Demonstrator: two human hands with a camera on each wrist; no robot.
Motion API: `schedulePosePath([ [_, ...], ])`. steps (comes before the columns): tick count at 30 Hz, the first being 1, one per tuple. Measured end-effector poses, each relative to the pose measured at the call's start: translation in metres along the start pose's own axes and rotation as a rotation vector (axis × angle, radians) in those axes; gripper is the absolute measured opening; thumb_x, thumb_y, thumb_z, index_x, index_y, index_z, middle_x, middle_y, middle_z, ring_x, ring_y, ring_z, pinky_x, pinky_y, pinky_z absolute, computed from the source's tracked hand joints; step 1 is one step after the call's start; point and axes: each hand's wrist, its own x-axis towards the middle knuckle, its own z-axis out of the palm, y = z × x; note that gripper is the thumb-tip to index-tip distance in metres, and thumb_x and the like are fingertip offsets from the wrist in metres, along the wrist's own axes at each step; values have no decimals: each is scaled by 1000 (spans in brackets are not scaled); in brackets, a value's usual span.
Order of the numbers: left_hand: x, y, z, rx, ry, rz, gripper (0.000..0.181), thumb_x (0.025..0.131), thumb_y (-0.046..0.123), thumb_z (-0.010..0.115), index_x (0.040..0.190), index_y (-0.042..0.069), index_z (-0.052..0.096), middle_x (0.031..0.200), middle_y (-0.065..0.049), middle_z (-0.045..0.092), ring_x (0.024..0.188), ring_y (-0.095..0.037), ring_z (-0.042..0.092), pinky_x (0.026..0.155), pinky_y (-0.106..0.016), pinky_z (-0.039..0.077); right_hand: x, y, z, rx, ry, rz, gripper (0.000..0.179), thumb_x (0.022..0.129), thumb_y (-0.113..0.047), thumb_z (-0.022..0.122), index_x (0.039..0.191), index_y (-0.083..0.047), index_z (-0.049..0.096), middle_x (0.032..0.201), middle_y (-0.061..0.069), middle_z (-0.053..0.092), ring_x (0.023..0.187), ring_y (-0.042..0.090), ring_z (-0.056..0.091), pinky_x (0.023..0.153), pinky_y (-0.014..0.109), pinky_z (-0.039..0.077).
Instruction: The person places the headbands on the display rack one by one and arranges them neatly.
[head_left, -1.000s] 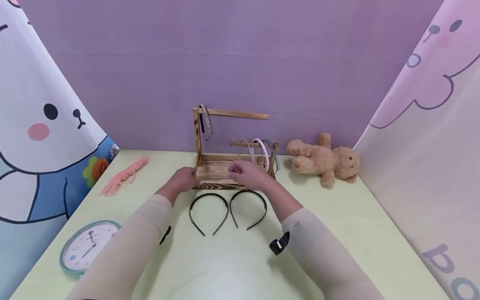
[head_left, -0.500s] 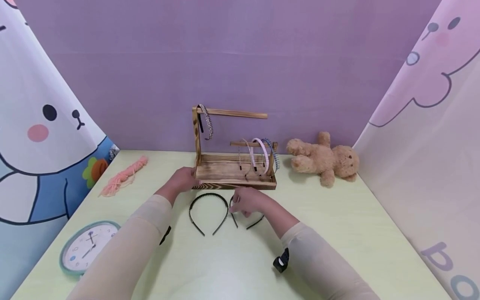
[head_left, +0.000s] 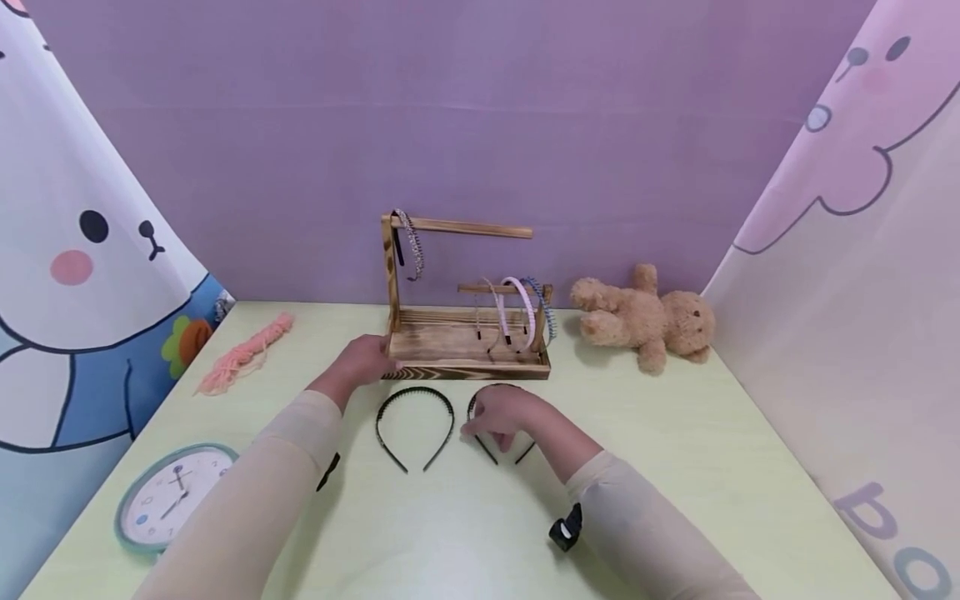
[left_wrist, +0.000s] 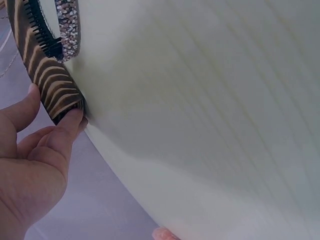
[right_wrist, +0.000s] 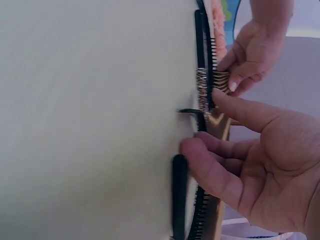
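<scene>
At the left front corner of the wooden headband rack (head_left: 467,372), my left hand (head_left: 363,360) grips its base, thumb and fingers on either side of the corner in the left wrist view. My right hand (head_left: 510,410) is over a black toothed headband (head_left: 487,449) on the table, fingers bent at its left side and partly hiding its arch. A second black toothed headband (head_left: 382,408) lies beside it to the left. A glittery headband (head_left: 412,246) hangs from the rack's upper bar; pink (head_left: 531,315) and blue (head_left: 547,304) headbands and a thin one hang on the lower bar.
A brown teddy bear (head_left: 637,321) lies right of the rack. Pink yarn (head_left: 243,357) lies at the left back, and a round green-rimmed clock (head_left: 180,496) at the left front, partly behind the left sleeve. A purple backdrop (head_left: 465,125) stands behind the table.
My right hand has come down from over the rack's base to the right black headband, which has shifted a little to the right. The left hand stays at the rack's corner.
</scene>
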Motion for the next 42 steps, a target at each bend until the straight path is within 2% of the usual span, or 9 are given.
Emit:
schedulePosePath([
  [3,0,-2,0,7,1,2,72,98,29,60,153,-1,26,153,-27,34,140,-47,32,116,-57,28,3,0,3,-8,49,10,34,92,-43,67,78,-12,67,59,9,64,55,24,69,71,31,55],
  [9,0,-4,2,-7,-13,-19,71,98,29,60,154,1,25,154,-26,33,140,-46,32,116,-56,29,3,-1,3,-15,76,20,20,91,-25,69,75,-13,66,65,3,67,56,21,69,60,33,56],
  [16,0,-2,0,14,-5,3,71,98,28,60,153,-2,26,154,-26,33,141,-47,30,116,-56,28,-16,1,-19,148,51,-43,10,93,-18,66,86,-11,65,79,8,66,67,23,66,59,36,59],
  [21,-1,-1,-1,20,-6,-3,71,98,29,59,153,-2,26,154,-26,32,141,-47,30,117,-56,28,-28,1,-38,175,49,-100,8,95,-14,64,88,-10,67,82,7,66,73,21,65,60,35,60],
  [28,-1,-1,0,-14,-14,-16,71,98,28,59,154,-1,26,155,-26,32,141,-46,31,116,-55,29,-42,3,-56,290,70,-137,5,96,-9,62,97,-5,64,86,10,64,77,23,64,67,39,61],
  [36,0,-1,-1,-6,-7,-6,71,98,28,60,153,-1,26,154,-26,32,141,-47,30,116,-56,29,-53,8,-70,414,128,-290,10,95,-7,62,103,-2,64,95,11,65,88,22,66,78,42,61],
  [42,-2,0,-1,-27,-13,-18,71,98,28,60,154,1,25,155,-26,31,140,-47,31,116,-56,29,-59,11,-78,564,222,-378,15,95,-7,62,107,2,62,97,13,62,92,27,65,87,48,58],
])
